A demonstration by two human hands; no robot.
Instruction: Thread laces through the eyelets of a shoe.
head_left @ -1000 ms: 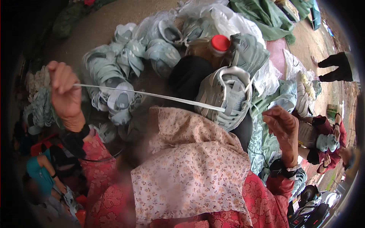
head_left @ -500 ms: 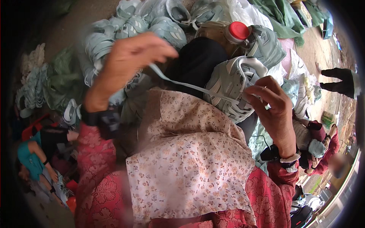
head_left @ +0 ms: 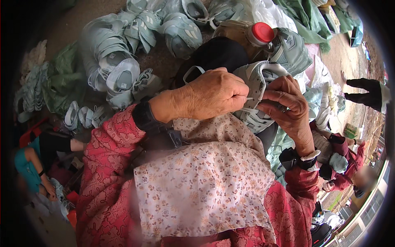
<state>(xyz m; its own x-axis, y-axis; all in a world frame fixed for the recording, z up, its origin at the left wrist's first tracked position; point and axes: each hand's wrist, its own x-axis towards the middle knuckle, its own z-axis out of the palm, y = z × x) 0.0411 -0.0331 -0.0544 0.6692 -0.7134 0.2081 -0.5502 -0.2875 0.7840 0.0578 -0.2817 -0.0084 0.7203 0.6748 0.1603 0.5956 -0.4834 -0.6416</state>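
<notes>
A pale grey-green and white sneaker (head_left: pixel 255 122) rests on my lap, its opening turned up and away. My left hand (head_left: pixel 210 94) is closed in a pinch on a thin, pale shoelace (head_left: pixel 249 98), whose tip pokes out beside the eyelet edge. Behind that hand, part of the lace bows up in a loop over my dark-clad knee. My right hand (head_left: pixel 288 105) grips the sneaker's edge between thumb and fingers, close to the lace tip. Both hands partly cover the shoe. A flowered cloth (head_left: pixel 205 185) lies over my lap.
Stacked pale shoe uppers (head_left: pixel 109 47) lie on the ground at the left and ahead. A red-lidded jar (head_left: pixel 262 33) stands beyond the sneaker, next to another shoe (head_left: pixel 290 49). Green sacks (head_left: pixel 302 20) are at the far right. Other people sit at both sides.
My left hand has come right and down from over the uppers to the sneaker, bringing the lace end along. The lace, stretched between the hands before, now loops behind my left hand.
</notes>
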